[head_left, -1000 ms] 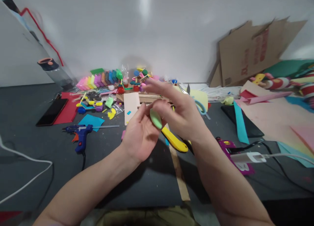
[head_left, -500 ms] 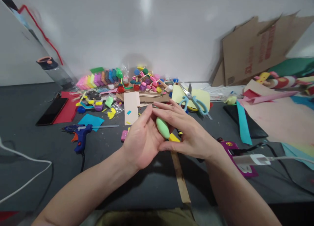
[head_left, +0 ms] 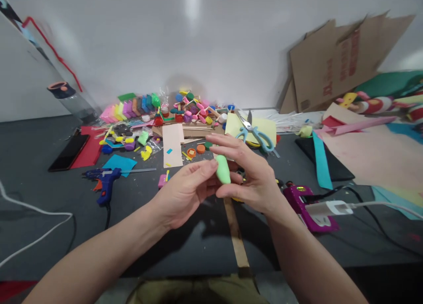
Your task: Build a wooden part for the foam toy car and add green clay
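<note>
In from the grey table's [head_left: 198, 251] front edge, the left hand [head_left: 183, 185], earlier flat, now pinches an elongated, light-green, clay-like lump [head_left: 223, 170]; the right hand [head_left: 253, 176] arches wide-fingered around it.

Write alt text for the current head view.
The left hand pinches a green lump above a dark table, the right hand curved beside it. Beyond them, scissors lie on yellow paper; a glue gun lies at left, cardboard stands at right.
</note>
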The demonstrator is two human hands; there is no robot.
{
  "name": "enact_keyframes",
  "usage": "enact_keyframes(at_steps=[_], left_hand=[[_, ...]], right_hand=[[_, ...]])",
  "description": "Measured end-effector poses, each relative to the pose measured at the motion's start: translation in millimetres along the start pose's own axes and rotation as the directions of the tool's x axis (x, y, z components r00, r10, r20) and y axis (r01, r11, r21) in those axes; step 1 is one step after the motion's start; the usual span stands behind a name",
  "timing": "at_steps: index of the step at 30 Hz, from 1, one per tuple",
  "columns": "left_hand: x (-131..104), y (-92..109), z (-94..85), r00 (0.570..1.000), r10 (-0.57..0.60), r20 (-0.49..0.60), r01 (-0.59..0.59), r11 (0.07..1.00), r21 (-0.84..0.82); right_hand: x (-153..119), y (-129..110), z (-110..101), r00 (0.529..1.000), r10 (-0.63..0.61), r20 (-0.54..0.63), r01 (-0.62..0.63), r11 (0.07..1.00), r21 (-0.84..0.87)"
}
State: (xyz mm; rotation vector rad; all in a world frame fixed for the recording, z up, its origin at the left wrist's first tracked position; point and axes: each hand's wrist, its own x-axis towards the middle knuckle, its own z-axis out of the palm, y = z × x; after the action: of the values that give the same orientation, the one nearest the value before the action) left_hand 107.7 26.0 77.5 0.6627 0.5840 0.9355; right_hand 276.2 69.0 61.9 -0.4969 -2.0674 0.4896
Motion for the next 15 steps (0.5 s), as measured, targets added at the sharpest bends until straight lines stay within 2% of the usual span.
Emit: enact_keyframes(at_steps=[3,6,12,15], left_hand=[[-2,-6,-1.1,0.997,0.026,-0.077,-0.03,0.998,-0.046],[-3,-14,-1.4,0.986,0.071,-0.148,-0.08,0.995,-0.061],[-10,-18,-1.4,0.978,0.106,-0.178,-0.122,0.989,-0.082],[-13,-18,-5.6,0.97,0.119,-0.214,-0.138,0.987,-0.077]], right_hand=[[-1,0,5,0.998,0.016,0.067,-0.016,1.0,0.009],[-2,0,11,0.997,0.003,0.075,-0.005,1.0,0.018],[-4,0,16,0.997,0.065,0.044,-0.068,0.995,0.067],[-5,1,22,0.995,0.05,0.082,-0.053,0.998,0.038]])
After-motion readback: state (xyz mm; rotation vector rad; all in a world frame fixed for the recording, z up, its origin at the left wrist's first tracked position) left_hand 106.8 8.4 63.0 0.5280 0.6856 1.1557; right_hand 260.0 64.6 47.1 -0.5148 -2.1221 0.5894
